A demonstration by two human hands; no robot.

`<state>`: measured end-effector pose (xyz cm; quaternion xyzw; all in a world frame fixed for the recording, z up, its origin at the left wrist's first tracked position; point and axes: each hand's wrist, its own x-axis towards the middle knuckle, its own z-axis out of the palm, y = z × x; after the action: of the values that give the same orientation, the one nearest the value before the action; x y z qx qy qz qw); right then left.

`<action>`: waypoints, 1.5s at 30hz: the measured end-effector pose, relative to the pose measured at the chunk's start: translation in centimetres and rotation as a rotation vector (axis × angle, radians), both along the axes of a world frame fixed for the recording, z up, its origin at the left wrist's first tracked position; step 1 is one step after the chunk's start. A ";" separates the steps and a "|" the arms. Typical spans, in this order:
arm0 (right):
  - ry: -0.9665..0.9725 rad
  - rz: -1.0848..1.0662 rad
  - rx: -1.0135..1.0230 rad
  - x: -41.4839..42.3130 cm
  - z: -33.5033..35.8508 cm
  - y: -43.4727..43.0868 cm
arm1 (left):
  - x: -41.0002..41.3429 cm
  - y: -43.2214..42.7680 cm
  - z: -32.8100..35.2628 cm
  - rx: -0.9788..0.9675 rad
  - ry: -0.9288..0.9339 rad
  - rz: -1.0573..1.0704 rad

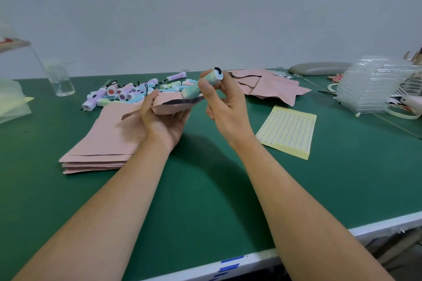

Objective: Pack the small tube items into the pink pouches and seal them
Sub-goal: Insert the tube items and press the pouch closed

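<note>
Pinched between the thumb and fingers of the right grip [225, 102], a pastel green-and-blue tube [201, 85] sat tilted above the green worktop [205, 189], its white cap and black cord loop pointing up and to the far right. Its lower end was at the dark mouth of a pink pouch [175, 104]; how far it had entered could not be told. The left grip [164, 114] held that pouch from below, palm up, with the thumb curled over its near-left edge and the mouth facing right towards the tube. Both hands were raised off the worktop, close together near its middle.

Behind the left grip, on the far left, lay a loose pile of tubes [127, 93] in lilac, blue, green and pink, several with black cords. Just near of that pile, a stack of flat pink pouches [102, 143] rested on the worktop, partly hidden by the left forearm. A second, untidy heap of pink pouches [269, 85] lay to the far right of the hands. Right of the right wrist was a yellow-backed sticker sheet [288, 131] covered in rows of small dots. A clear plastic cup [60, 77] stood at the far left, and a stack of clear plastic trays [370, 84] stood at the far right, with a grey oblong pad [319, 68] beyond them against the wall.
</note>
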<state>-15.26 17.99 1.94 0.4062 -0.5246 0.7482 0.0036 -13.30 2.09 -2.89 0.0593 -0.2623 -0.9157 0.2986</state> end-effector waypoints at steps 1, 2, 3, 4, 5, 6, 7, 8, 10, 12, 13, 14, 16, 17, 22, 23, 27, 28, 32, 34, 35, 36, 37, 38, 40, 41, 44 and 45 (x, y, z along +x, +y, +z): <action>0.024 -0.021 0.014 0.0 -0.1 0.0 | 0.0 0.0 0.0 0.009 0.006 -0.006; 0.050 -0.040 0.022 0.1 -0.2 0.0 | 0.0 -0.1 0.0 0.018 0.011 -0.010; 0.073 -0.052 0.016 0.1 -0.3 0.0 | 0.0 -0.1 0.0 0.023 0.013 -0.013; 0.091 -0.058 -0.001 0.2 -0.4 0.0 | 0.0 -0.2 0.0 0.025 0.014 -0.016; 0.105 -0.057 -0.016 0.2 -0.4 -0.1 | 0.0 -0.2 0.1 0.024 0.013 -0.018; 0.115 -0.055 -0.019 0.2 -0.4 -0.1 | 0.0 -0.2 0.1 0.024 0.012 -0.020; 0.123 -0.054 -0.009 0.3 -0.5 -0.1 | 0.1 -0.2 0.1 0.025 0.008 -0.018; 0.131 -0.058 0.007 0.3 -0.5 -0.2 | 0.0 -0.2 0.1 0.026 0.004 -0.014; 0.147 -0.074 0.044 0.3 -0.7 -0.3 | 0.0 -0.3 0.1 0.027 -0.006 0.000; 0.155 -0.082 0.061 0.4 -0.8 -0.3 | 0.0 -0.4 0.1 0.029 -0.014 0.010; 0.159 -0.080 0.057 0.5 -0.7 -0.3 | 0.1 -0.4 0.1 0.030 -0.019 0.013; 0.163 -0.082 0.044 0.5 -0.7 -0.3 | 0.1 -0.4 0.2 0.030 -0.023 0.017; 0.170 -0.097 0.013 0.6 -0.5 -0.2 | 0.1 -0.4 0.2 0.024 -0.028 0.023; 0.174 -0.108 0.004 0.5 -0.5 -0.2 | 0.1 -0.4 0.2 0.020 -0.033 0.026; 0.210 -0.182 0.095 -0.5 -1.4 -0.4 | -0.1 -0.3 0.2 -0.002 -0.066 0.041; 0.234 -0.209 0.127 -0.6 -1.6 -0.5 | 0.0 -0.4 0.2 -0.011 -0.067 0.032; 0.370 -0.256 0.341 -1.0 -2.3 -0.9 | 0.1 -0.5 0.0 -0.036 -0.067 -0.015; 0.394 -0.252 0.387 -1.0 -2.3 -0.9 | 0.0 -0.5 0.0 -0.030 -0.065 -0.015; 0.511 -0.301 0.468 -1.2 -2.3 -0.7 | -0.3 -0.5 -0.1 -0.008 -0.057 -0.007; 0.529 -0.330 0.518 -1.0 -2.3 -0.7 | -0.3 -0.5 -0.1 0.007 -0.054 -0.033; 0.547 -0.347 0.556 -0.8 -2.3 -0.7 | -0.3 -0.5 -0.1 0.008 -0.056 -0.053; 0.570 -0.359 0.594 -0.6 -2.3 -0.6 | -0.3 -0.5 -0.2 0.006 -0.053 -0.072; 0.592 -0.356 0.619 -0.5 -2.2 -0.6 | -0.3 -0.5 -0.2 0.004 -0.043 -0.085; 0.618 -0.340 0.634 -0.3 -2.1 -0.5 | -0.2 -0.6 -0.2 -0.003 -0.025 -0.088; 0.692 -0.300 0.679 -0.2 -2.0 -0.3 | -0.2 -0.8 -0.4 -0.039 0.033 -0.067; 0.718 -0.282 0.710 -0.1 -2.0 -0.2 | -0.3 -0.9 -0.5 -0.059 0.046 -0.057; 0.686 -0.230 0.731 -0.2 -2.0 -0.2 | -0.6 -1.5 -0.8 -0.059 0.023 -0.051; 0.655 -0.218 0.715 -0.2 -1.9 -0.2 | -0.7 -1.7 -1.0 -0.059 0.028 -0.052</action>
<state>-15.42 17.84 0.00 0.5384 -0.7593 0.3496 0.1068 -14.00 0.35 -3.86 0.0308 -0.2863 -0.9158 0.2800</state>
